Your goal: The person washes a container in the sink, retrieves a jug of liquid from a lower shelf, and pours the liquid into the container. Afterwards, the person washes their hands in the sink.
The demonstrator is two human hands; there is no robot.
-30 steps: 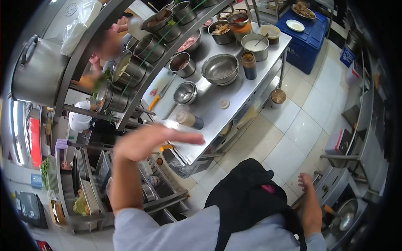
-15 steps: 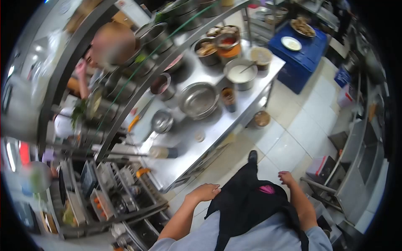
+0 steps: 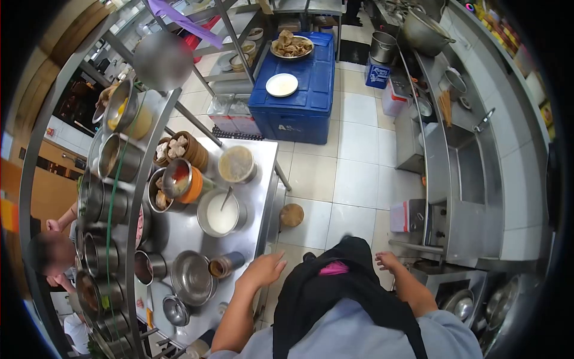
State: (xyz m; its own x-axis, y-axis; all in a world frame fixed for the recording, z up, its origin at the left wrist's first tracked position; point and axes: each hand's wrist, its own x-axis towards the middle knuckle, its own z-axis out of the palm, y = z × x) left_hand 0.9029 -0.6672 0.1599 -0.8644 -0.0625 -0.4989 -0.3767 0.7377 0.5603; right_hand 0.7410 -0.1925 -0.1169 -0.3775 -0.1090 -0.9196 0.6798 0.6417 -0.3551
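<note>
At seven o'clock, a brown cylindrical sauce bottle (image 3: 229, 263) stands just beside the person's bare, relaxed left hand (image 3: 263, 271); if this hand swings carelessly outward, the bottle could tip and spill. At four o'clock, the bare right hand (image 3: 389, 262) is well apart from the left; both seem to hold nothing. The silver steel table (image 3: 179, 230) under the bottle lies at eight, a large blue plastic box (image 3: 299, 128) at twelve, a rectangular steel sink (image 3: 469, 161) at three.
</note>
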